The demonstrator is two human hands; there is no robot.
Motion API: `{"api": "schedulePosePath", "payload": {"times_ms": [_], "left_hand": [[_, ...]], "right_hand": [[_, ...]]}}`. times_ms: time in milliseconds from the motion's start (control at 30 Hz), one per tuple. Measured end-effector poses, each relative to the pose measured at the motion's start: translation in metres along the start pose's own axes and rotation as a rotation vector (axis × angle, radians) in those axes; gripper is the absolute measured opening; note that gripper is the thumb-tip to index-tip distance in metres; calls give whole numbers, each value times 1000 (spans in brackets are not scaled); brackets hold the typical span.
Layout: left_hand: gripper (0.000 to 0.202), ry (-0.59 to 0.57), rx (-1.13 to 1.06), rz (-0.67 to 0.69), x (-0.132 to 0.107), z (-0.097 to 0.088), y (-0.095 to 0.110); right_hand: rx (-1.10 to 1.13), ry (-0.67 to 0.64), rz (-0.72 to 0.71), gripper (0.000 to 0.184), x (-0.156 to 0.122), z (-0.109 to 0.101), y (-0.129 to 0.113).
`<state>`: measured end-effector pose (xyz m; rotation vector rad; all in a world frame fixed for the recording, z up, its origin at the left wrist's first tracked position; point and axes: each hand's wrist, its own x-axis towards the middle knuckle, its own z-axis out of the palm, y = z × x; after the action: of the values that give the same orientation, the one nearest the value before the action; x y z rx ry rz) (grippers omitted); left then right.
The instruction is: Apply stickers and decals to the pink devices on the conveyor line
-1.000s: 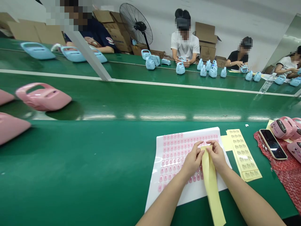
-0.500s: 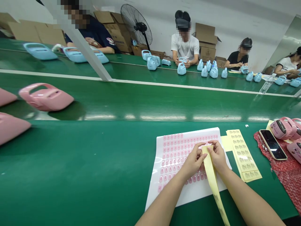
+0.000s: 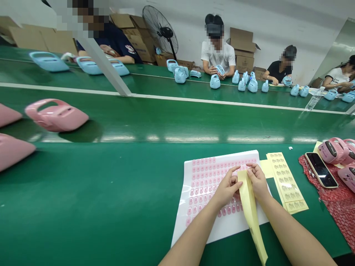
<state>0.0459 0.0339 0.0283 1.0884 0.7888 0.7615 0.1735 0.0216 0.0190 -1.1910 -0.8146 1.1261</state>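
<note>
Left hand [image 3: 227, 188] and right hand [image 3: 258, 181] are both pinching the far end of a yellow strip [image 3: 249, 207], the grip on each side being closed, with a thumb pressing on the strip's face and no gap showing; the fingertips behind it are lying out of sight. The strip is lying between the two hands, and its long axis is running from the grip back toward the wearer, slanting slightly to the right. Neither hand is clearly nearer: the left hand is holding the left edge a little lower down, while the right hand is holding the top right corner. Its lower part is twisting and narrowing, with faint dark marks showing, and its loose end is extending over the desk [image 3: 97, 207] between the forearms; whether it is touching the surface cannot be told. Under the strip's upper part and the hands, a white sheet [image 3: 227, 228] is carrying rows of small pink stickers [image 3: 205, 183], some of them being covered by the left hand and forearm. Just right of that sheet, yellow sticker sheets [image 3: 288, 184] are lying overlapped, slanting much as the strip does. Farther right, a phone [image 3: 321, 170] is resting on red wrap [image 3: 337, 210], beside pink appliances [image 3: 331, 150].
</note>
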Motion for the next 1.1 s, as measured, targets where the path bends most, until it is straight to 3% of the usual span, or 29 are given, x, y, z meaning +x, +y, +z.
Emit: {"api": "schedulePosePath", "payload": {"times_ms": [167, 333, 633, 833, 1100], "left_hand": [[53, 43, -93, -23, 3, 1, 0], [52, 65, -50, -17, 2, 3, 3], [52, 42, 133, 114, -3, 10, 2], [58, 11, 138, 27, -1, 11, -3], [57, -2, 155, 34, -3, 12, 0]], "right_hand": [[14, -18, 18, 27, -1, 2, -2], [5, -59, 17, 29, 0, 2, -1], [39, 89, -14, 21, -1, 2, -2], [37, 155, -72, 21, 0, 1, 1], [43, 187, -79, 22, 2, 0, 1]]}}
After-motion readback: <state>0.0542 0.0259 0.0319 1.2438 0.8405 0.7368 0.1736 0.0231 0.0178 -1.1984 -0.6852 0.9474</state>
